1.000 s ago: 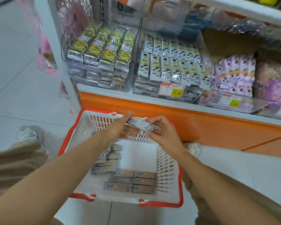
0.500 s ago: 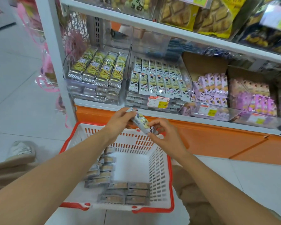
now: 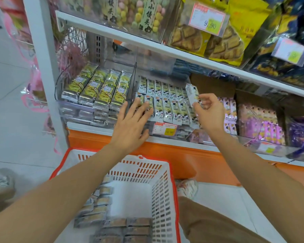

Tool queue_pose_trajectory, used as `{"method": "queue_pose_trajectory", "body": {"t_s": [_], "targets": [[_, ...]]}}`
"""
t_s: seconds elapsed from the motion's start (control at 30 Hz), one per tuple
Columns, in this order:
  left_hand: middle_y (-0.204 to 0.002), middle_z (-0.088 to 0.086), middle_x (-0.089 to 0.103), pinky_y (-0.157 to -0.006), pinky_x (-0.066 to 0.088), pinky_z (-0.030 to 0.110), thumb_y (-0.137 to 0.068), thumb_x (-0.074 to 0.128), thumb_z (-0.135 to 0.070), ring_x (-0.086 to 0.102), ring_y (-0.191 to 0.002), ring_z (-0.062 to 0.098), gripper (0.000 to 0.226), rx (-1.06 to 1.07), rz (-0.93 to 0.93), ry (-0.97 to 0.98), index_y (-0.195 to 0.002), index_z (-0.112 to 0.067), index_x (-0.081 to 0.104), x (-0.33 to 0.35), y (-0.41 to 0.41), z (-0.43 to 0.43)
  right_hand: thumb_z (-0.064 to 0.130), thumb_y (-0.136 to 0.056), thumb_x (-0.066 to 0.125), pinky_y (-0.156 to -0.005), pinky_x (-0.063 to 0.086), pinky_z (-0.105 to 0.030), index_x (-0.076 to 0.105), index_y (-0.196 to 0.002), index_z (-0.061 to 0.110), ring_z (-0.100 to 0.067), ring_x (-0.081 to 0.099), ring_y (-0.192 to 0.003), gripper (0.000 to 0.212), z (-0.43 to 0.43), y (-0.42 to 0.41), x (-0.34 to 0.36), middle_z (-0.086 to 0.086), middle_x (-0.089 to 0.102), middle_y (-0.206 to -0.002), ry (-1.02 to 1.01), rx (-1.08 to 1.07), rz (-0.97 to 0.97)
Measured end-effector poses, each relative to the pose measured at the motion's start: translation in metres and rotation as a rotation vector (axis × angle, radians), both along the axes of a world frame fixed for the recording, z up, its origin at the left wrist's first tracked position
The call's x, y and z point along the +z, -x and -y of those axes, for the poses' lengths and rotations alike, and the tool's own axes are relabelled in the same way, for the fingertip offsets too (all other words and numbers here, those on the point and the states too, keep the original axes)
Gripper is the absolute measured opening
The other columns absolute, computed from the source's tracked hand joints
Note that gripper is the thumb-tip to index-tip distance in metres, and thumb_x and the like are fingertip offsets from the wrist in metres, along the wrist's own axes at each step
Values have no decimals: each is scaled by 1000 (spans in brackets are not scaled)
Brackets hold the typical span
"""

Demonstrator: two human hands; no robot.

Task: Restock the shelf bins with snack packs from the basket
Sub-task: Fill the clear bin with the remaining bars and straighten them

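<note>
Nearly upright, snack pack (image 3: 192,94) in the right hand (image 3: 210,112), top end slightly leftward.

1. I see the lower shelf (image 3: 102,127), a white board across mid-frame, carrying clear bins side by side.
2. The left bin (image 3: 74,111) holds yellow-green packs (image 3: 102,90), stacked in four rows.
3. The middle bin (image 3: 182,132) holds white cartoon packs (image 3: 167,107); a price tag (image 3: 165,129) sits on its front.
4. Further right, purple packs (image 3: 263,127) are on the same shelf.
5. The upper shelf (image 3: 182,53) bears yellow bags (image 3: 223,41).
6. On the tiled floor (image 3: 11,134), at bottom centre, stands the red-and-white basket (image 3: 163,199) with brown packs (image 3: 130,228) inside.
</note>
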State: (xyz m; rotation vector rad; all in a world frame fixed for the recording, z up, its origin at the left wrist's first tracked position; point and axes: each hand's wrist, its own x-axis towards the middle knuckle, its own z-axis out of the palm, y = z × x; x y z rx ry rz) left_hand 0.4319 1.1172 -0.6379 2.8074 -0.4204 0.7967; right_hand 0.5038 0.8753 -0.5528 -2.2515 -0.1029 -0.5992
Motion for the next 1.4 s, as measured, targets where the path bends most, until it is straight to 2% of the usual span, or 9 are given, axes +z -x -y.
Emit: {"method": "queue_pose_trajectory", "body": {"t_s": [0.13, 0.33, 0.43, 0.63, 0.77, 1.07, 1.2, 1.33, 1.4], "targets": [[-156, 7, 35, -119, 3, 56, -92, 50, -40, 19, -149, 29, 62, 13, 1, -46, -150, -23, 36, -11, -12, -4, 24, -87, 66, -75, 54, -38, 66, -115, 16, -20, 60, -78, 29, -4, -39, 4, -3, 63, -90, 107, -51, -40], [-155, 7, 37, -120, 3, 56, -92, 39, -39, 24, -147, 30, 59, 12, 60, -41, -149, -24, 34, -20, -18, -7, 24, -89, 64, -82, 51, -34, 69, -112, 11, -24, 63, -91, 26, -17, -73, 8, -9, 68, -102, 211, -121, -63], [-154, 8, 38, -120, 1, 54, -91, 48, -37, 26, -146, 31, 62, 6, 87, -31, -150, -25, 32, -24, -21, -7, 25, -90, 64, -80, 47, -30, 69, -112, 10, -26, 63, -95, 28, -19, -83, 3, -10, 69, -106, 257, -140, -83], [-153, 8, 40, -120, -1, 52, -88, 56, -35, 28, -145, 30, 67, -2, 143, -22, -149, -25, 31, -27, -24, -9, 27, -85, 67, -85, 52, -38, 73, -106, 9, -29, 63, -91, 28, -12, -98, -8, -16, 68, -104, 304, -157, -63], [-153, 8, 40, -120, -3, 52, -86, 59, -34, 28, -145, 30, 71, 3, 154, -11, -150, -26, 27, -29, -26, -7, 27, -81, 74, -93, 51, -36, 73, -104, 10, -29, 63, -95, 28, -5, -108, -16, -14, 59, -118, 285, -189, -139], [-153, 7, 40, -120, 1, 53, -89, 46, -32, 28, -146, 29, 61, -6, 134, -12, -148, -26, 32, -29, -26, -8, 30, -79, 77, -94, 52, -37, 71, -109, 16, -23, 63, -90, 34, -3, -119, -18, -8, 59, -123, 274, -172, -179], [-153, 7, 40, -120, 1, 53, -90, 40, -32, 27, -146, 29, 60, -8, 97, -31, -149, -26, 32, -27, -24, -8, 39, -76, 79, -95, 52, -39, 69, -112, 21, -25, 63, -100, 41, -3, -113, -16, -9, 58, -125, 278, -133, -210], [-159, 8, 30, -121, 1, 55, -90, 41, -31, 19, -149, 29, 64, -10, 87, -56, -153, -25, 28, -23, -19, -9, 48, -74, 75, -96, 50, -44, 66, -118, 22, -29, 57, -106, 51, -3, -92, -10, -12, 57, -118, 285, -94, -125], [-162, 9, 21, -120, 3, 57, -91, 42, -30, 13, -150, 30, 67, -4, 94, -73, -155, -23, 26, -21, -16, -9, 47, -75, 73, -95, 50, -46, 67, -116, 23, -28, 58, -106, 48, -7, -73, -3, -9, 59, -115, 247, -58, -41]]}}
